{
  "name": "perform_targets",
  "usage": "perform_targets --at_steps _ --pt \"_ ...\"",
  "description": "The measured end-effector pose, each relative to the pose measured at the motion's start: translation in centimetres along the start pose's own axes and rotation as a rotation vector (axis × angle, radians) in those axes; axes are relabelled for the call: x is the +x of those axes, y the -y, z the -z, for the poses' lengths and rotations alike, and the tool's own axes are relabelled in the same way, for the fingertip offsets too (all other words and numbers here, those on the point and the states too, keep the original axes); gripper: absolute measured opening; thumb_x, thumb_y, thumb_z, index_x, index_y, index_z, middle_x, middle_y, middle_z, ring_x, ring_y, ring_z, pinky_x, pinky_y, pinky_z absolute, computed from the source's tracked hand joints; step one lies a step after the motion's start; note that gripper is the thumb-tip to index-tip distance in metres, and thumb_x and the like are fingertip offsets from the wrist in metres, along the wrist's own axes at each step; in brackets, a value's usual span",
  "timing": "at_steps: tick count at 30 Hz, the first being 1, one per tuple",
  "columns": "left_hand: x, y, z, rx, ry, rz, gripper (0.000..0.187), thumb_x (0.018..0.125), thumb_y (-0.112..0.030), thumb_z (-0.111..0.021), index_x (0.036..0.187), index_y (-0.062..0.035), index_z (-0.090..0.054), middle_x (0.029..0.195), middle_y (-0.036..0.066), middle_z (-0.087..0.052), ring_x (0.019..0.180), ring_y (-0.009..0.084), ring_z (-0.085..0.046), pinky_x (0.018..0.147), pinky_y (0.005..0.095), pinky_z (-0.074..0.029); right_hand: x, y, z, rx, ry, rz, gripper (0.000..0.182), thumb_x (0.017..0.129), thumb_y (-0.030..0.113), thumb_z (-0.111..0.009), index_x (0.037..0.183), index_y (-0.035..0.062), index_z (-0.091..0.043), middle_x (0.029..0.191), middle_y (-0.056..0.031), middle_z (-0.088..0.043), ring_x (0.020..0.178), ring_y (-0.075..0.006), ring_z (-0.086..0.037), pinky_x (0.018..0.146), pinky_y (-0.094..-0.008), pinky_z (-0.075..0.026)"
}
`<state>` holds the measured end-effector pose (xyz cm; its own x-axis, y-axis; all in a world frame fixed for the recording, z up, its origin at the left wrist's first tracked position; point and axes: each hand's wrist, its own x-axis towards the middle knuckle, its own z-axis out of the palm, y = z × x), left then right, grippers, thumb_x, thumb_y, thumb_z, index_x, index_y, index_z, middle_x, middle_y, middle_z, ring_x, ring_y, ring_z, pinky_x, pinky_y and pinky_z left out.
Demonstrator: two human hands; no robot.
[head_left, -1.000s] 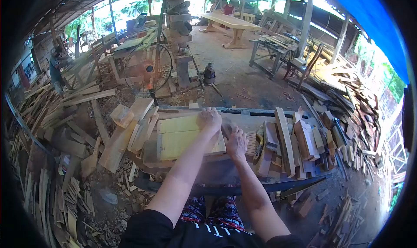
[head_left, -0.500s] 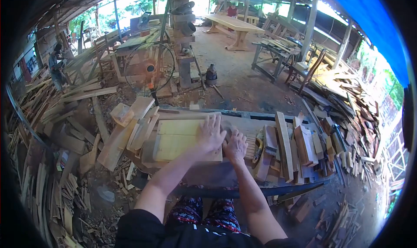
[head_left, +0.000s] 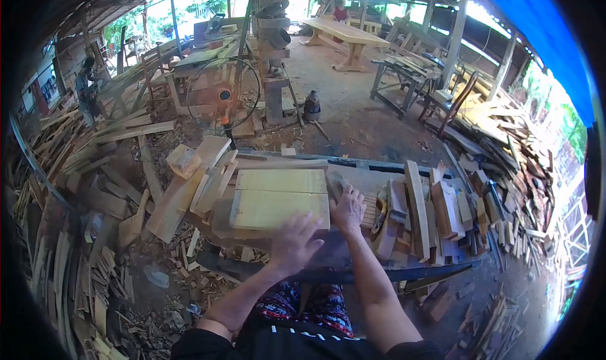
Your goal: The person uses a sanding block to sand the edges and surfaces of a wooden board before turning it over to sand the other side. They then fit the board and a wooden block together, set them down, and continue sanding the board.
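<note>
Fingers of the left hand [head_left: 295,241] are spread open and hold nothing; the hand hovers at the near edge of the pale wooden panel [head_left: 279,199], its fingertips just reaching that edge. Whether they touch the wood cannot be told. The right hand [head_left: 348,210] lies flat with its fingers stretched out, pressed against the right end of the panel and gripping nothing.

The panel lies flat on the worktop [head_left: 372,177], made of two light boards set side by side with a seam running along its length. Left of the panel, several rough planks [head_left: 192,186] lean in a loose fan, and a small wood block [head_left: 183,160] sits on top of them. Right of the panel, just past the right hand, a stack of offcuts [head_left: 429,215] stands on edge and on end, some dark, some pale. Below and left of the panel, wood scraps [head_left: 107,284] litter the floor.

Beyond the panel stands a floor fan [head_left: 223,95] with an orange hub. Far past it, a long wooden table [head_left: 344,35] stands on the dirt floor, and well to the left of the panel another person [head_left: 85,88] stands among stacked timber.
</note>
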<state>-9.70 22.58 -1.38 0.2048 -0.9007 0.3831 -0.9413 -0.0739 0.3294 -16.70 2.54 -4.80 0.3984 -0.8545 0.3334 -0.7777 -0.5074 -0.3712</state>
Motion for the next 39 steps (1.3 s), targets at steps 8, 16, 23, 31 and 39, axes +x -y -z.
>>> perform_targets --at_steps 8,16,23,31,39 --pt "3.1 7.9 4.9 0.258 0.125 0.513 0.083 0.086 -0.062 -0.054 0.147 -0.0098 -0.035 0.154 0.019 -0.028 0.142 0.0387 -0.024 0.115 0.0519 -0.018 0.3 -0.3 0.0 -0.028 0.018 0.044 0.057 0.077 0.035 -0.072 0.118 0.0032 -0.047 0.109 -0.0161 -0.054 0.106 -0.0333 -0.054 0.084 -0.0486 -0.044" --pt "5.3 10.4 3.6 0.131 -0.215 0.654 0.08 0.084 -0.038 -0.07 0.142 0.0019 -0.032 0.128 0.028 -0.042 0.117 0.0431 -0.044 0.099 0.0506 -0.036 1.1 -0.1 0.8 -0.092 0.188 0.043 0.068 0.075 0.036 -0.074 0.123 -0.0011 -0.043 0.11 -0.0162 -0.052 0.103 -0.0326 -0.052 0.083 -0.0467 -0.042" --pt "6.7 10.3 4.9 0.158 -0.159 0.767 0.083 0.08 -0.042 -0.073 0.141 -0.0028 -0.033 0.119 0.025 -0.045 0.107 0.0414 -0.046 0.094 0.0505 -0.037 1.7 0.4 1.1 -0.099 0.272 -0.001 0.074 0.072 0.032 -0.077 0.126 -0.0017 -0.04 0.113 -0.0178 -0.05 0.105 -0.0342 -0.049 0.083 -0.0462 -0.04" --pt "2.9 10.9 6.4 -0.188 -0.282 0.746 0.072 0.078 -0.019 -0.074 0.136 0.0002 -0.036 0.113 0.022 -0.05 0.106 0.0408 -0.047 0.093 0.0483 -0.037 2.4 -1.4 0.5 0.04 0.246 0.076 0.066 0.069 0.03 -0.079 0.116 -0.0014 -0.045 0.105 -0.02 -0.051 0.101 -0.0384 -0.048 0.084 -0.0474 -0.04" --pt "-3.4 9.0 4.1 -0.521 -0.461 1.033 0.06 0.082 -0.019 -0.073 0.129 0.001 -0.041 0.11 0.016 -0.052 0.101 0.0297 -0.053 0.083 0.0389 -0.046 11.0 1.8 6.3 0.693 0.489 -0.362 0.046 0.083 0.032 -0.074 0.108 -0.0011 -0.056 0.092 -0.0067 -0.063 0.082 -0.0123 -0.058 0.071 -0.0292 -0.049"
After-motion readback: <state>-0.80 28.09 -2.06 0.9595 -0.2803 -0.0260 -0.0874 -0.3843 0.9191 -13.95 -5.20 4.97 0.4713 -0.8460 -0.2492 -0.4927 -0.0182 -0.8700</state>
